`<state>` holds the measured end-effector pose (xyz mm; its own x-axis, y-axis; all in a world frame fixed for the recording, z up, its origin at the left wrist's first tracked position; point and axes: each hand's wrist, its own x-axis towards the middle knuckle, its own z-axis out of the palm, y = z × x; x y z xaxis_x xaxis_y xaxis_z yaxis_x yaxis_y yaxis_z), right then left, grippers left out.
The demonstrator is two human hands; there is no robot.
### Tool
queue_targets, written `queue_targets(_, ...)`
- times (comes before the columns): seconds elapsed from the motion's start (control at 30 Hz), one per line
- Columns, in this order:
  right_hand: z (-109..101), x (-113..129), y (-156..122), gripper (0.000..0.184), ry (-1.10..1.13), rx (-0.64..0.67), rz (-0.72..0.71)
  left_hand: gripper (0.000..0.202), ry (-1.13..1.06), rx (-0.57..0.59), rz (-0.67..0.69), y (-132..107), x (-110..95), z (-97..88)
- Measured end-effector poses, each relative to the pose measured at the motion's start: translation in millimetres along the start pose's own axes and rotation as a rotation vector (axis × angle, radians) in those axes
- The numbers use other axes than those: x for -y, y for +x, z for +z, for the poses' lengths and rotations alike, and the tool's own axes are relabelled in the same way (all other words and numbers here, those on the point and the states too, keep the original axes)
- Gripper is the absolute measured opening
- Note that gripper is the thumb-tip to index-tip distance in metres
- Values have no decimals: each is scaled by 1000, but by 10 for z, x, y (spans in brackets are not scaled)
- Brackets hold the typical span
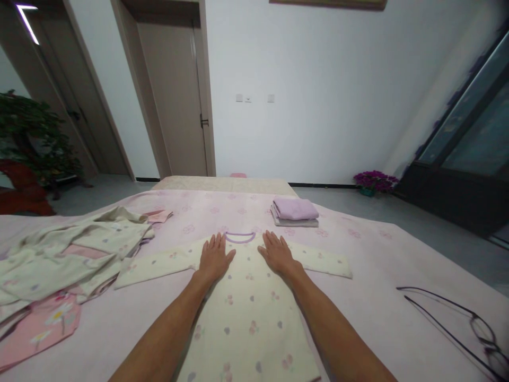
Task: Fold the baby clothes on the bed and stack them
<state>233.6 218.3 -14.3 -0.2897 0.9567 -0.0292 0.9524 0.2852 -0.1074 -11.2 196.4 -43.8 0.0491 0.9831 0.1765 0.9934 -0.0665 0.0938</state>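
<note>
A pale yellow long-sleeved shirt [248, 313] with small flower prints and a lilac collar lies spread flat on the pink bedspread [369, 276], sleeves stretched out to both sides. My left hand [214, 256] lies flat on the shirt's upper chest, left of the collar, fingers stretched out. On the other side of the collar my right hand [276, 251] rests the same way, palm down and fingers apart. Neither hand holds anything.
A heap of unfolded pale and pink clothes [67, 260] lies at the left of the bed. A stack of folded lilac and grey garments [295, 211] sits beyond the shirt. Black-framed glasses [473, 323] lie at the right. A plant [27, 138] and doors stand behind.
</note>
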Motion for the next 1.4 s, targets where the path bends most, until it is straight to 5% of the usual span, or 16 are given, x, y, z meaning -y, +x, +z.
queue_targets(0.1, -4, 21, 47, 70, -19, -24, 98, 71, 7, -13, -15, 11, 1, 15)
queue_targets(0.3, 146, 274, -13, 72, 45, -62, -140, 73, 4, -29, -7, 11, 0, 34)
queue_targets(0.53, -23, 151, 209, 67, -66, -93, 180, 71, -9, -23, -12, 3, 1, 11)
queue_targets(0.7, 83, 392, 88, 65, 10, -102, -177, 71, -12, -35, 2, -12, 1, -26)
queue_targets(0.83, 85, 360, 32, 69, -11, -60, -6, 66, -12, -13, 67, -93, 64, -84)
queue_targets(0.93, 27, 354, -40, 69, -56, -118, 83, 62, 11, -12, 132, -256, 111, -161)
queue_targets(1.1, 48, 577, -455, 64, 13, -74, -362, 66, -23, 21, 402, -754, 150, -325)
queue_targets(1.4, -107, 649, -1403, 62, 113, 54, -613, 68, -147, 162, 695, -1738, 383, -736)
